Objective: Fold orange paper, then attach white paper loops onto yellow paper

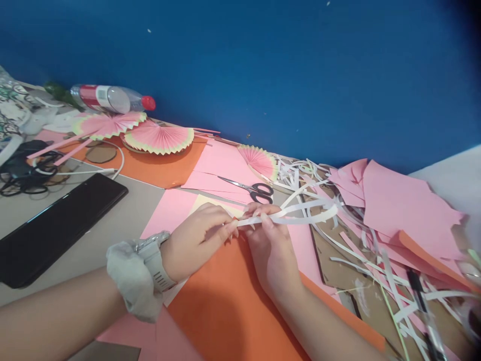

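Note:
My left hand [205, 238] is closed, its thumb and forefinger pinching one end of a white paper strip [300, 217]. Close beside it, my right hand [268, 245] grips the same strip between thumb and fingers. From there the strip runs out to the right and bends back in a long loop. Beneath both hands lies an orange paper sheet [221, 301], with pink paper [169, 208] and a pale yellow sheet [210, 203] around it. Black-handled scissors [250, 189] rest just beyond my hands, blades partly apart.
Pleated pink fans [161, 138] and a plastic bottle [112, 99] lie along the blue wall [240, 65]. A black phone [62, 228] is at left. Paper scraps [368, 265], cardboard [332, 255], pink sheets [406, 210] and a pen [423, 306] crowd the right.

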The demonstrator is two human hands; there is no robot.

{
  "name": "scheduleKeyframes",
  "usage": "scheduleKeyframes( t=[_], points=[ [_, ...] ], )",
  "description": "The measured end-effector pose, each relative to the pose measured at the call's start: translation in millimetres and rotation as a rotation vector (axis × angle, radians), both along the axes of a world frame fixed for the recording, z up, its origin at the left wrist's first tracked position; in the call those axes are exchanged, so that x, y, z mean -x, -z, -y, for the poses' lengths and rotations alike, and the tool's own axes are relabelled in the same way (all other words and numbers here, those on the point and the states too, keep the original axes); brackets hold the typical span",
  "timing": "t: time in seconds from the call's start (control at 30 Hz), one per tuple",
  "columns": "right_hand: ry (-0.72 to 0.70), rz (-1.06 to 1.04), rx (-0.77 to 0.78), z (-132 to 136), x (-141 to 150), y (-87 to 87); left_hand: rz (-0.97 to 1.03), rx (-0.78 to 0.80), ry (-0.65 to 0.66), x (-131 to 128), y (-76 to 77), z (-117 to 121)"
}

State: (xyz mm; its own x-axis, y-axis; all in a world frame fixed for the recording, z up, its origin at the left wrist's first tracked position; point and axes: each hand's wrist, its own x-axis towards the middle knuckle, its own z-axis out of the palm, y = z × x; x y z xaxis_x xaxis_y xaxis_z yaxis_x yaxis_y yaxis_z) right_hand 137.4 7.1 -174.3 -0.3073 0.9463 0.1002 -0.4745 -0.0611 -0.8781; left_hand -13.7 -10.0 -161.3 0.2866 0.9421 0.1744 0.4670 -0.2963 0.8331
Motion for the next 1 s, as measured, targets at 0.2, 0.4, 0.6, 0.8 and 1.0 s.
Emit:
scheduleKeyframes(
  t=[0.2, 0.4, 0.6, 0.8, 1.0],
  points=[
    [0.122, 0.2, -0.054, 2.4, -1.2, 2.1, -0.016, 0.009, 0.003, 0.1, -1.3, -0.1],
    [0.234, 0.359, -0.033, 3.3, -3.8, 2.5, -0.028, 0.006, 0.002, 0.1, -1.9, 0.3],
    [0.196, 0.238, 0.011, 1.1, -2.5, 2.3, -0.029, -0.002, -0.006, 0.1, -1.3, -0.2],
    [0.058, 0.145, 0.026, 0.9, -4.1, 4.1, -0.019, -0.014, 0.002, 0.6, -1.0, -0.5],
    [-0.003, 0.152, 0.002, 1.5, -2.3, 4.6, -0.008, -0.036, -0.012, -0.2, -2.2, 0.8]
  ],
)
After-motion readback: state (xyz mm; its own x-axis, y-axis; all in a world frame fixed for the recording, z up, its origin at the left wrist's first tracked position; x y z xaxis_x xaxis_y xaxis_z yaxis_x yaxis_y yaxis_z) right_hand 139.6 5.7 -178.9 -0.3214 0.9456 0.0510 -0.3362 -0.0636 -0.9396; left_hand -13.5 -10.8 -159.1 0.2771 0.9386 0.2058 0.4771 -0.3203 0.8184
